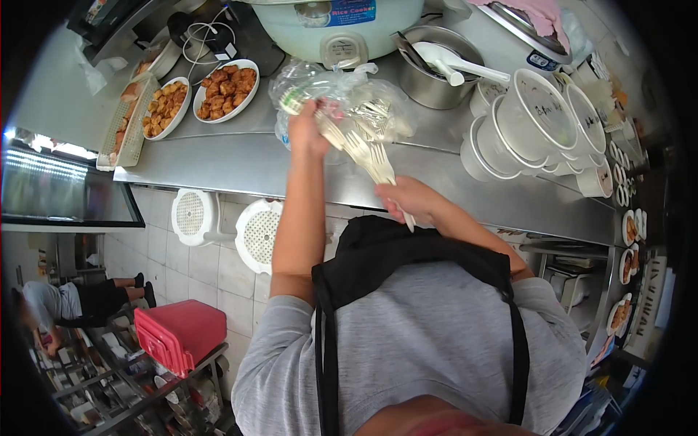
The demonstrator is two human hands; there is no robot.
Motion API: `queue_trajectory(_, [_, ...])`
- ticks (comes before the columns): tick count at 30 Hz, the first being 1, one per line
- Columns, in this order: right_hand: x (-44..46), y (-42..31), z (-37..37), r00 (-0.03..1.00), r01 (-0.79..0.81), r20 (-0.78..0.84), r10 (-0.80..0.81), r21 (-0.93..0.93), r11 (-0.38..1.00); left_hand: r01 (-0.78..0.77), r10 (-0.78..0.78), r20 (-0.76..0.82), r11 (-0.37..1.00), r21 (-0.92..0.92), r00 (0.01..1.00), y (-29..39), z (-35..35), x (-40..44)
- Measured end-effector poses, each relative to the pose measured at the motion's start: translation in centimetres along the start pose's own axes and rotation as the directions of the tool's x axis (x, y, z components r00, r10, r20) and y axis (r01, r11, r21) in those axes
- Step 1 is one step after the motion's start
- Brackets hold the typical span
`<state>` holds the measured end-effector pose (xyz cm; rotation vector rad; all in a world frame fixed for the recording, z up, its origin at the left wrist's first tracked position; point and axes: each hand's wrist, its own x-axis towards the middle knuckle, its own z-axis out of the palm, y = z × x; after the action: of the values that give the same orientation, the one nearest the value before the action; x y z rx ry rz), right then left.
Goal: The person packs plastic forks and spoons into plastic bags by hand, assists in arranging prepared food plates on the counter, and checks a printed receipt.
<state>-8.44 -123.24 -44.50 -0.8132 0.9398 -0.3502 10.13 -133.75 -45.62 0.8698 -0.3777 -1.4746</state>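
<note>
My left hand (308, 131) is closed on white plastic forks (336, 132), just in front of a clear plastic bag. My right hand (407, 196) grips more white plastic forks (378, 163) by their handles, with the tines pointing up and to the left toward the other bunch. The two bunches meet or overlap between my hands, above the front of the steel counter (254, 156). The clear plastic bag (378, 112) behind them lies crumpled on the counter, with more forks showing inside.
A pale green rice cooker (338, 40) stands behind the bag, beside a steel pot (436, 91) with ladles. White tubs (534, 120) are stacked at right. Plates of fried food (227, 91) stand at left. Below are white stools (258, 236), a red bin (185, 330) and a person (54, 301).
</note>
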Motion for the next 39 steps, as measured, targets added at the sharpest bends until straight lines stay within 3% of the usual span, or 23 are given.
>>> queue_trajectory(2, [-1.6, 0.4, 0.1, 0.998, 0.006, 0.058, -0.018, 0.204, 0.979, 0.016, -0.016, -0.003, 1.000, -0.020, 1.000, 1.3, -0.4, 0.1])
queue_trajectory(3, [-1.7, 0.9, -0.7, 0.995, 0.031, 0.083, -0.056, 0.278, 0.960, 0.111, -0.103, 0.084, 0.989, -0.093, 0.991, 1.2, -1.5, 0.9])
queue_trajectory(6, [-2.5, 1.3, -1.3, 0.992, 0.043, 0.096, -0.080, 0.338, 0.940, 0.084, -0.083, 0.017, 0.989, -0.122, 0.996, 1.0, 0.1, -1.6])
queue_trajectory(9, [-3.1, 1.6, -1.3, 0.987, 0.042, 0.130, -0.091, 0.339, 0.940, 0.100, -0.095, 0.050, 0.987, -0.123, 0.994, 0.3, -0.7, -1.4])
queue_trajectory(12, [-3.3, 2.0, -1.2, 0.994, 0.055, 0.065, -0.082, 0.339, 0.939, 0.116, -0.102, 0.124, 0.987, -0.114, 0.987, 0.7, -1.1, -1.5])
queue_trajectory(15, [-3.5, 1.7, -0.7, 0.999, 0.038, -0.037, -0.028, 0.286, 0.958, 0.102, -0.091, 0.119, 0.990, -0.096, 0.989, 1.0, -1.1, -1.7])
queue_trajectory(21, [-2.9, 2.3, -1.0, 0.996, 0.089, -0.019, -0.087, 0.252, 0.964, 0.123, -0.108, 0.137, 0.987, -0.101, 0.985, 0.9, -1.1, -2.2])
queue_trajectory(24, [-3.9, 1.1, -0.1, 0.997, 0.053, -0.068, -0.040, 0.206, 0.977, 0.125, -0.112, 0.157, 0.989, -0.076, 0.981, 0.7, -1.0, -2.5])
queue_trajectory(27, [-3.4, 1.0, 0.0, 0.996, 0.042, -0.083, -0.028, 0.167, 0.985, 0.163, -0.109, 0.301, 0.973, -0.161, 0.947, -1.5, -2.2, -1.9])
queue_trajectory(29, [-1.4, 2.2, -0.9, 0.993, 0.093, -0.087, -0.076, 0.210, 0.973, 0.264, -0.229, 0.198, 0.948, -0.177, 0.953, -4.6, -0.7, -5.2])
queue_trajectory(30, [-0.1, 2.6, -1.3, 0.990, 0.126, -0.089, -0.108, 0.228, 0.966, 0.311, -0.253, 0.235, 0.915, -0.256, 0.939, -7.5, -1.1, -5.5])
queue_trajectory(32, [1.1, 2.5, -1.2, 0.987, 0.077, -0.152, -0.043, 0.226, 0.971, 0.224, -0.234, 0.022, 0.896, -0.384, 0.972, -9.1, 0.7, -6.9])
queue_trajectory(34, [1.8, 2.6, -0.9, 0.980, 0.057, -0.200, -0.005, 0.256, 0.965, 0.249, -0.253, 0.046, 0.878, -0.409, 0.966, -9.7, 0.3, -6.0])
queue_trajectory(39, [3.3, 3.3, -1.0, 0.957, 0.244, -0.254, -0.143, 0.427, 0.871, 0.269, -0.290, 0.016, 0.864, -0.426, 0.957, -10.0, 0.2, -5.7])
